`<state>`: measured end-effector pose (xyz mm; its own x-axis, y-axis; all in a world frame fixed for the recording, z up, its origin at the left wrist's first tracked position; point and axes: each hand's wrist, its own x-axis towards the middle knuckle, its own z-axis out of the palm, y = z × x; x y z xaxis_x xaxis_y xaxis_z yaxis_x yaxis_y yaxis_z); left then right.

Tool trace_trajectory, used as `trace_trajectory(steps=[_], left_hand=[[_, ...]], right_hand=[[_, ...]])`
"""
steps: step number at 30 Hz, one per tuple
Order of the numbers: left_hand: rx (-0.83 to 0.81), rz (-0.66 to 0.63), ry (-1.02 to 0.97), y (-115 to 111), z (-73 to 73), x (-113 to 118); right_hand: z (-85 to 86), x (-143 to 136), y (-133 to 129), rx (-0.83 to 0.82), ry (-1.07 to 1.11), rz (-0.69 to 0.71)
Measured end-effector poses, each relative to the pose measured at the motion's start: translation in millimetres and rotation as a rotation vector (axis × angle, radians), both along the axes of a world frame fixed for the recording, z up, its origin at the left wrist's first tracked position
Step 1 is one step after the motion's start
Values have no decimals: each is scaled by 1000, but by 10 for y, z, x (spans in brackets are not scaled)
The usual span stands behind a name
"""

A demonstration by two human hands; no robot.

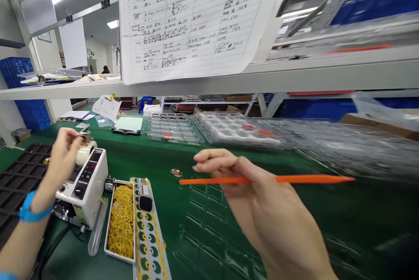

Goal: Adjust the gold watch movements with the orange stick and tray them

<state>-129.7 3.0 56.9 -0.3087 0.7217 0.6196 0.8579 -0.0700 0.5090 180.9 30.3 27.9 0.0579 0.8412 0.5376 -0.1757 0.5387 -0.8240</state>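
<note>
Orange and slim, a stick (314, 179) is running across my right hand (271, 210); I am gripping it between thumb and fingers, its pointed end facing right. Near its other end, a round metallic-rimmed piece (176, 173) is resting flat on the green worktop (170, 210); whether the two are touching, I am not managing to tell. With my left hand (63, 155) I am pinching a small metallic piece (85, 137), its details blurring on my feed, just by the white roll (82, 155) of a white machine (87, 184). A blue wristband (34, 210) is circling that wrist.

Beside the machine I am seeing a clear tube (97, 232) lying on the worktop, then a white box (119, 257) holding a heap of yellow rings (121, 223). Right of the box, a patterned sheet (145, 233) is lying flat, and a dark-faced square piece (145, 203) is resting on it. Under my right hand a clear tray (203, 227) is showing, partly hidden. Far left, a black compartment tray (19, 168) is sitting, while clear trays (175, 129) are lining the back. Overhead, a handwritten page (193, 31) is hanging before a metal shelf (327, 74).
</note>
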Motion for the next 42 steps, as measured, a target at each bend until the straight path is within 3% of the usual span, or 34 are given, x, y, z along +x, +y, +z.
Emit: trace_trajectory(steps=[1, 3, 5, 9, 14, 22, 28, 34, 37, 42], left_hand=[[34, -97, -37, -111, -17, 251], [134, -452, -346, -289, -70, 663], [169, -635, -594, -356, -122, 922], [92, -841, -904, -191, -209, 1085], [-2, -1002, -1046, -21, -309, 1092], [-62, -1086, -1037, -65, -323, 1018], [-135, -1110, -1046, -117, -249, 941], [-149, -1050, -1116, -65, -255, 967], [-130, -1047, -1138, -37, -280, 1000], [-190, -1008, -1103, -66, -310, 1063]], right_hand=[[-17, -29, -33, 48, -5, 46], [-45, -60, -118, 130, -55, 122], [-59, -70, -215, 209, -134, 168], [-54, -130, -342, 425, -253, 97], [-88, -300, -280, 408, -377, 5], [-226, -356, -122, 426, -320, 63], [-134, -252, -92, 687, -521, 156], [-88, -257, -173, 972, -801, -16], [-140, -289, -212, 866, -715, -80], [-232, -372, -225, 609, -400, -301]])
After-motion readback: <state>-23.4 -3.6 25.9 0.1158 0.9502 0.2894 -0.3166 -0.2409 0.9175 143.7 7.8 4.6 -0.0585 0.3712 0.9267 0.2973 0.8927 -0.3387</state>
